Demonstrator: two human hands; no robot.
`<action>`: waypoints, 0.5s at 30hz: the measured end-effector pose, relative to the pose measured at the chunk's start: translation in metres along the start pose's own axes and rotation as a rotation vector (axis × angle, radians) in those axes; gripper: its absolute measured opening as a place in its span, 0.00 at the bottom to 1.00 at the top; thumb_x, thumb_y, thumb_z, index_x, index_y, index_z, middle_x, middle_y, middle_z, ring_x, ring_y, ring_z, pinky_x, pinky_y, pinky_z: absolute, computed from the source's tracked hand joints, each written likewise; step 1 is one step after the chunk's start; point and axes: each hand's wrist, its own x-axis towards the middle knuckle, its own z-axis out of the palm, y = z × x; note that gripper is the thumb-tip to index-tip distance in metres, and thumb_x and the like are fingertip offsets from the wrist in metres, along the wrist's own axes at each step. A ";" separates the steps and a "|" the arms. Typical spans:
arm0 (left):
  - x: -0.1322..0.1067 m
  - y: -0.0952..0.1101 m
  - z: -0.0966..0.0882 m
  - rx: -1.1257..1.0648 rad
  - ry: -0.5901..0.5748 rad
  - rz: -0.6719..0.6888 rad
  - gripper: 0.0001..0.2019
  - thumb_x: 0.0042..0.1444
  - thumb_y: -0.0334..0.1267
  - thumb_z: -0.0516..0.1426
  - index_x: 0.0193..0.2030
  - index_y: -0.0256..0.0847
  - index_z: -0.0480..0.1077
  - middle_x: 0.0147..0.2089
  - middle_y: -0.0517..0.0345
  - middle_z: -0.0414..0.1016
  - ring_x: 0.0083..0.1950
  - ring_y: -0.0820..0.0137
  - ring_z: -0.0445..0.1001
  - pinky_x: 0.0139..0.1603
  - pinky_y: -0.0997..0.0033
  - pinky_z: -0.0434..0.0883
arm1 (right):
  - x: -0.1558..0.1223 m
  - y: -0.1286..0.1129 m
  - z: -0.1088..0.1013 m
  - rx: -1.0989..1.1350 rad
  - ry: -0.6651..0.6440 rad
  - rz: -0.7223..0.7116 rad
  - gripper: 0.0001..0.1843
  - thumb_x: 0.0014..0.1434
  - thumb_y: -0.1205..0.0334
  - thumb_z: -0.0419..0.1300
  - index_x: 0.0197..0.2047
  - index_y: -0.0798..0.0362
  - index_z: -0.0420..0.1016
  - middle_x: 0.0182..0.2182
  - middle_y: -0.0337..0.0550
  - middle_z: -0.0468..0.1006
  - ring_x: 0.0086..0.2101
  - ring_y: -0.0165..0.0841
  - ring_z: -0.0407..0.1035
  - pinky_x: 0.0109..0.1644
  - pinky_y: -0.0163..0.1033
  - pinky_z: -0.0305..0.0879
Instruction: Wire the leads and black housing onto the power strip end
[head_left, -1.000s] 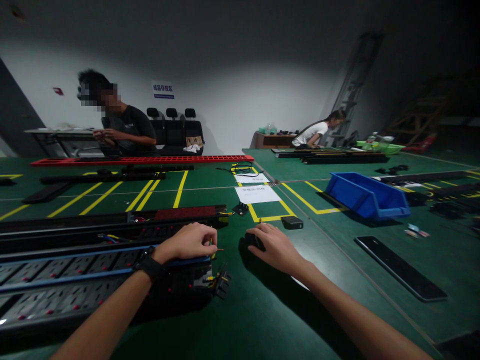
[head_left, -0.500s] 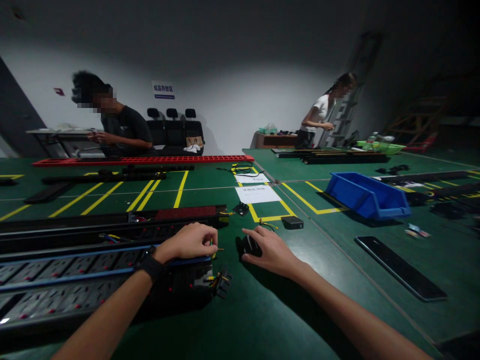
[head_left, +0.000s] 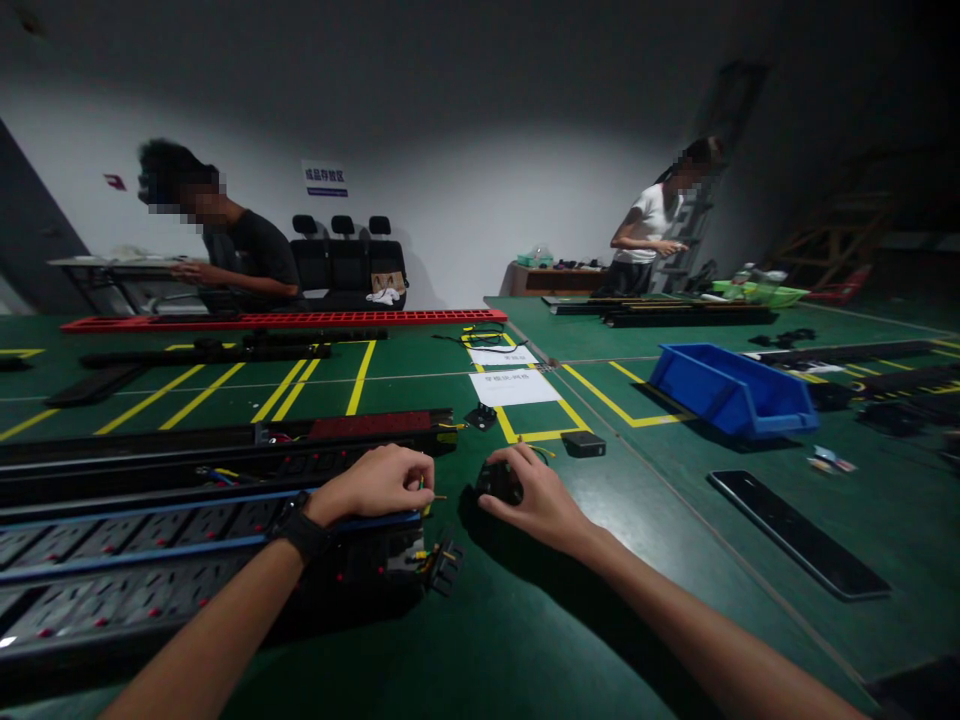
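My left hand point(head_left: 379, 485) rests closed on the end of a long black power strip point(head_left: 150, 560) with blue rails, pinching thin yellow and green wires point(head_left: 426, 492) that stick out of its end. My right hand point(head_left: 534, 495) is curled round a small black part point(head_left: 498, 482) on the green table, just right of the strip's end. Loose wires and a small black connector point(head_left: 444, 568) hang from the open end of the strip below my left hand.
More black strips point(head_left: 225, 445) lie behind. A small black box point(head_left: 583, 443), white sheets point(head_left: 514, 387), a blue bin point(head_left: 731, 390) and a flat black cover plate point(head_left: 799, 535) sit to the right. One person sits at far left point(head_left: 240, 255), another stands at far right point(head_left: 652, 230).
My right hand has closed round the small black part and slid it left toward the strip's end. The far right person has stood up. My left hand has stayed put.
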 end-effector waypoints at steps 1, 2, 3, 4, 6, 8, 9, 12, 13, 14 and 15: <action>0.000 0.000 0.000 0.000 0.001 -0.001 0.08 0.56 0.43 0.61 0.35 0.44 0.79 0.32 0.61 0.79 0.33 0.69 0.73 0.33 0.70 0.59 | 0.000 0.000 0.000 0.028 0.029 -0.001 0.26 0.62 0.55 0.69 0.62 0.45 0.74 0.52 0.50 0.77 0.49 0.45 0.75 0.53 0.49 0.74; -0.001 0.001 -0.001 0.000 0.002 -0.002 0.08 0.56 0.43 0.61 0.35 0.44 0.80 0.32 0.61 0.79 0.33 0.69 0.73 0.33 0.70 0.59 | 0.000 -0.001 -0.001 0.041 0.049 -0.005 0.29 0.62 0.56 0.68 0.65 0.44 0.71 0.54 0.51 0.77 0.50 0.46 0.75 0.54 0.51 0.75; -0.001 0.001 -0.001 -0.002 0.003 -0.002 0.08 0.56 0.43 0.61 0.35 0.44 0.80 0.32 0.61 0.79 0.33 0.69 0.73 0.33 0.70 0.59 | 0.000 -0.001 -0.001 0.046 0.059 -0.012 0.33 0.61 0.57 0.68 0.68 0.44 0.69 0.56 0.52 0.76 0.52 0.47 0.75 0.56 0.52 0.74; -0.001 0.001 -0.001 -0.002 0.003 0.000 0.07 0.56 0.43 0.61 0.35 0.44 0.79 0.32 0.61 0.78 0.33 0.69 0.73 0.33 0.69 0.59 | 0.000 -0.001 -0.001 0.049 0.056 -0.022 0.36 0.61 0.58 0.68 0.71 0.43 0.67 0.57 0.53 0.76 0.53 0.48 0.74 0.57 0.53 0.74; -0.001 0.001 -0.001 0.000 0.003 0.009 0.07 0.56 0.43 0.61 0.35 0.44 0.79 0.32 0.61 0.78 0.32 0.69 0.72 0.33 0.69 0.59 | 0.000 -0.002 -0.002 0.072 0.028 -0.052 0.37 0.61 0.58 0.68 0.72 0.43 0.67 0.59 0.54 0.76 0.57 0.49 0.74 0.61 0.55 0.73; 0.000 0.001 -0.001 0.006 0.005 0.019 0.07 0.56 0.42 0.61 0.34 0.44 0.79 0.31 0.61 0.78 0.32 0.69 0.72 0.33 0.69 0.58 | 0.000 -0.003 -0.002 0.127 -0.019 -0.083 0.34 0.61 0.58 0.69 0.69 0.44 0.70 0.60 0.53 0.77 0.58 0.48 0.74 0.62 0.54 0.72; 0.000 0.001 0.000 0.008 0.006 0.022 0.07 0.56 0.42 0.61 0.34 0.44 0.79 0.31 0.61 0.77 0.32 0.69 0.72 0.33 0.69 0.58 | 0.000 -0.003 -0.001 0.159 -0.039 -0.091 0.33 0.61 0.59 0.70 0.68 0.45 0.71 0.60 0.52 0.78 0.58 0.47 0.74 0.63 0.53 0.72; 0.000 0.002 -0.001 0.003 0.010 0.024 0.07 0.56 0.43 0.61 0.34 0.43 0.78 0.30 0.62 0.77 0.31 0.70 0.71 0.33 0.69 0.57 | -0.001 -0.001 0.002 0.206 -0.076 -0.082 0.34 0.59 0.62 0.71 0.67 0.46 0.70 0.61 0.52 0.78 0.59 0.45 0.75 0.65 0.52 0.70; -0.001 0.002 -0.001 0.002 0.009 0.025 0.07 0.57 0.43 0.62 0.34 0.43 0.79 0.30 0.62 0.77 0.31 0.70 0.71 0.33 0.69 0.57 | -0.002 0.000 0.003 0.199 -0.082 -0.072 0.34 0.59 0.64 0.71 0.67 0.47 0.70 0.62 0.52 0.78 0.60 0.45 0.74 0.65 0.52 0.69; -0.001 0.003 -0.002 0.001 0.008 0.026 0.07 0.57 0.43 0.62 0.34 0.43 0.79 0.30 0.62 0.76 0.31 0.70 0.71 0.33 0.69 0.57 | -0.002 0.001 0.004 0.183 -0.087 -0.060 0.34 0.58 0.65 0.71 0.66 0.47 0.70 0.62 0.52 0.78 0.60 0.45 0.74 0.66 0.52 0.68; -0.001 0.003 -0.002 0.001 0.007 0.027 0.07 0.57 0.42 0.62 0.34 0.43 0.79 0.30 0.62 0.76 0.31 0.70 0.71 0.33 0.69 0.57 | -0.002 0.002 0.005 0.162 -0.092 -0.046 0.34 0.58 0.65 0.72 0.66 0.47 0.70 0.61 0.52 0.79 0.59 0.46 0.74 0.66 0.53 0.68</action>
